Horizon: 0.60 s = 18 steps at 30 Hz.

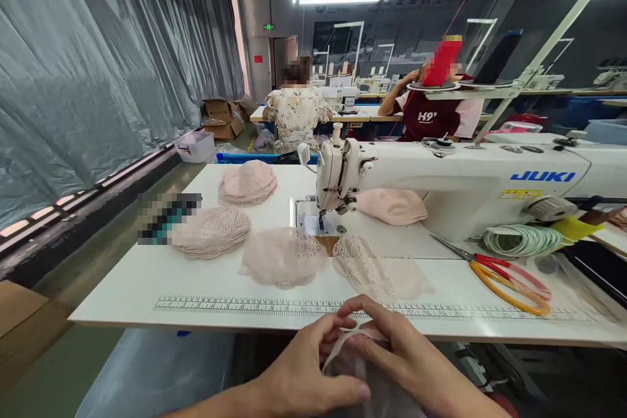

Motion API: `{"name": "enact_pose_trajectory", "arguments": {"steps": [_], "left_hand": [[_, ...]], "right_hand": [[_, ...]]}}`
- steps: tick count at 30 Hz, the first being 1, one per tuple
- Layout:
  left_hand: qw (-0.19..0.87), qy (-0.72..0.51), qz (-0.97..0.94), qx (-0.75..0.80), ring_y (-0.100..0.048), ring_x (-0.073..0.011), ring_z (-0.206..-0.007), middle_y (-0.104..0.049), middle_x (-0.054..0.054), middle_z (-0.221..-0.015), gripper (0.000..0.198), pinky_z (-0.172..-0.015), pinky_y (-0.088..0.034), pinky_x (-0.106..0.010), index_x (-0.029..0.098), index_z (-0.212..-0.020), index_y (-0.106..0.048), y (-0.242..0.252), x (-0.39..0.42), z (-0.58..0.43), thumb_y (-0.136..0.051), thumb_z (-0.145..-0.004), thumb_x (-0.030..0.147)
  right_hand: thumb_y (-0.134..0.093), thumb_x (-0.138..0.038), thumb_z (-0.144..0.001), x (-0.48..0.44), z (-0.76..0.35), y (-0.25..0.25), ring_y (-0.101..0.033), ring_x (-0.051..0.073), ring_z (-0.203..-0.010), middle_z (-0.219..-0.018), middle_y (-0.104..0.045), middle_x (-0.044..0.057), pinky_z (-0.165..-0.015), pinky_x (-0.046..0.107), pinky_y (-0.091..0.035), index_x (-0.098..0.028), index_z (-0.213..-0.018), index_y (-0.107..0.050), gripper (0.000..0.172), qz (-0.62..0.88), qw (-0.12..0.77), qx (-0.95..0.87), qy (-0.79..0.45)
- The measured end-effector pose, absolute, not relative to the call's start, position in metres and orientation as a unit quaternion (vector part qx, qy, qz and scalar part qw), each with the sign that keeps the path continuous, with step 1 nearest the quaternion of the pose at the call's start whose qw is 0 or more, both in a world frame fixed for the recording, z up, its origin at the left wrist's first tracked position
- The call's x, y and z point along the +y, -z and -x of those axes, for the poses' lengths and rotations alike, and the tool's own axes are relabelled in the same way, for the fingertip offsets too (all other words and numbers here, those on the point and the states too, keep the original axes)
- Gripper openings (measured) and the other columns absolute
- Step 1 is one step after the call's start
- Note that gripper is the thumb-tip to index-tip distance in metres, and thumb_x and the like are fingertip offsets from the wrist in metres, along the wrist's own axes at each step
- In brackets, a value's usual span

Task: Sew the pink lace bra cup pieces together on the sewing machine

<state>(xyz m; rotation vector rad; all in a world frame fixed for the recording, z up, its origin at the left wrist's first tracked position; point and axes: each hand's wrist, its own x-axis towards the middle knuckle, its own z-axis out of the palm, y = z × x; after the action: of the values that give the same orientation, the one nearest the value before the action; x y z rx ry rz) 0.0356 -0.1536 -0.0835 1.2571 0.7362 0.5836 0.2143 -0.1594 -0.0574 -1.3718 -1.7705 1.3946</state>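
My left hand (306, 366) and my right hand (392, 343) meet just below the table's front edge, both with fingers pinched on a pale pink lace piece (350, 356) held between them. On the white table (147, 287) ahead lie several pink lace pieces: one (283, 258) and another (375, 271) nearest my hands, a stack (210, 232) to the left, a stack (247, 181) further back. A white JUKI sewing machine (441, 179) stands behind them, with a padded pink cup (392, 206) under its arm.
Scissors with red and orange handles (504, 274) lie at the right, beside a coil of pale green elastic (522, 240). A printed ruler (294, 307) runs along the table's front. Two people sit at benches behind. A grey curtain hangs at the left, cardboard boxes (223, 119) beyond.
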Motion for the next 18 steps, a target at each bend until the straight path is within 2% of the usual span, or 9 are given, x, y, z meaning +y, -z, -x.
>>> {"name": "enact_pose_trajectory", "arguments": {"steps": [2,3,5,8,10,15,18], "left_hand": [[0.678,-0.249,-0.585,0.368,-0.056,-0.012,-0.072,-0.062,-0.001,-0.078,0.022,-0.064,-0.041,-0.019,0.013,-0.092,-0.059,0.078,-0.149,-0.044,-0.061,-0.071,0.019],[0.667,-0.234,-0.593,0.386,-0.052,-0.0096,-0.059,-0.059,0.002,-0.064,0.012,-0.056,-0.038,-0.018,0.012,-0.083,-0.058,0.076,-0.147,-0.046,-0.055,-0.076,0.022],[0.651,-0.199,-0.606,0.411,-0.039,-0.007,-0.042,-0.047,0.006,-0.045,0.017,-0.044,-0.028,-0.017,0.013,-0.075,-0.056,0.074,-0.144,-0.044,-0.045,-0.081,0.024],[0.652,-0.179,-0.601,0.426,-0.033,-0.0064,-0.035,-0.043,0.007,-0.039,0.017,-0.04,-0.023,-0.016,0.013,-0.082,-0.056,0.072,-0.142,-0.033,-0.042,-0.08,0.021],[0.662,-0.17,-0.595,0.423,-0.033,-0.0063,-0.034,-0.045,0.007,-0.039,0.017,-0.039,-0.023,-0.015,0.013,-0.085,-0.057,0.072,-0.141,-0.027,-0.042,-0.079,0.019],[0.726,-0.117,-0.586,0.342,-0.032,-0.0064,-0.029,-0.044,0.009,-0.035,0.018,-0.036,-0.028,-0.015,0.014,-0.089,-0.057,0.073,-0.139,-0.026,-0.046,-0.074,0.017],[0.738,-0.109,-0.565,0.353,-0.029,-0.0076,-0.026,-0.04,0.009,-0.032,0.015,-0.032,-0.025,-0.015,0.015,-0.082,-0.056,0.075,-0.136,-0.031,-0.045,-0.074,0.02]], "right_hand": [[-0.047,-0.045,-0.086,-0.159,-0.217,0.057,-0.046,0.013,-0.059,-0.061,-0.052,-0.005,-0.058,0.023,-0.037,-0.024,-0.109,-0.047,0.031,0.517,0.227,-0.672,-0.479],[-0.047,-0.046,-0.086,-0.159,-0.221,0.057,-0.043,0.013,-0.058,-0.059,-0.049,-0.006,-0.056,0.022,-0.035,-0.024,-0.111,-0.046,0.033,0.521,0.217,-0.679,-0.47],[-0.053,-0.049,-0.083,-0.157,-0.228,0.058,-0.036,0.012,-0.056,-0.055,-0.038,-0.008,-0.051,0.02,-0.029,-0.024,-0.11,-0.047,0.038,0.517,0.196,-0.691,-0.465],[-0.063,-0.046,-0.076,-0.154,-0.234,0.061,-0.029,0.01,-0.053,-0.053,-0.03,-0.009,-0.047,0.02,-0.021,-0.02,-0.08,-0.054,0.028,0.51,0.143,-0.704,-0.474],[-0.059,-0.042,-0.079,-0.152,-0.235,0.063,-0.03,0.009,-0.054,-0.055,-0.032,-0.007,-0.049,0.021,-0.022,-0.018,-0.063,-0.047,0.031,0.508,0.119,-0.708,-0.475],[-0.046,-0.038,-0.086,-0.151,-0.231,0.061,-0.041,0.013,-0.062,-0.062,-0.044,-0.003,-0.056,0.022,-0.029,-0.018,-0.066,-0.049,0.028,0.509,0.137,-0.719,-0.453],[-0.039,-0.036,-0.089,-0.153,-0.232,0.056,-0.043,0.013,-0.06,-0.058,-0.046,-0.004,-0.058,0.023,-0.031,-0.019,-0.068,-0.046,0.028,0.515,0.137,-0.72,-0.445]]}}
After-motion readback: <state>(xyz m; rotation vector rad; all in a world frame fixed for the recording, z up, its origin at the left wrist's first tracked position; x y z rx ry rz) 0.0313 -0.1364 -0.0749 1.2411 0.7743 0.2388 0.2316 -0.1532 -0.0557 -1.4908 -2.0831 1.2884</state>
